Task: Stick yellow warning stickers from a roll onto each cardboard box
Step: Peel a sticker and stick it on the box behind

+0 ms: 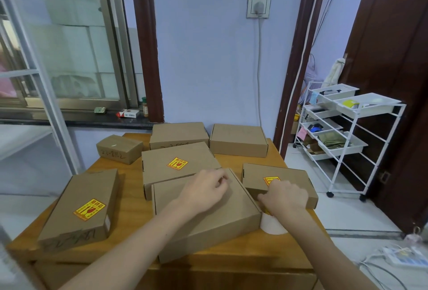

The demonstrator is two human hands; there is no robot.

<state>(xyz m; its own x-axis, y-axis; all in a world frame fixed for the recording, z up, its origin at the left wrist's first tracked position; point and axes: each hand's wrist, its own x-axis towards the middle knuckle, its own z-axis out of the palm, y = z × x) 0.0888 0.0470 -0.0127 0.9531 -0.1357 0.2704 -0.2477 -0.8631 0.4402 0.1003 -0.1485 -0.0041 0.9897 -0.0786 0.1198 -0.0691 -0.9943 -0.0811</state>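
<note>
Several brown cardboard boxes lie on a wooden table (pixel 129 199). A yellow warning sticker (pixel 89 209) is on the left box, another sticker (pixel 177 164) on the middle box, and a third sticker (pixel 271 179) on the right box is half hidden by my right hand. The front box (pixel 208 225) shows no sticker. My left hand (pixel 203 192) lies on its top, fingers curled at its far edge. My right hand (pixel 284 197) is closed over the top of the white sticker roll (pixel 273 226), which stands beside the front box's right corner.
Three unstickered boxes sit at the back: a small one (pixel 119 148), a flat one (pixel 178 134) and another (pixel 238 139). A white wire trolley (pixel 342 132) stands on the right by a dark door. A windowsill (pixel 92 120) runs behind the table, and a power strip (pixel 405 255) lies on the floor.
</note>
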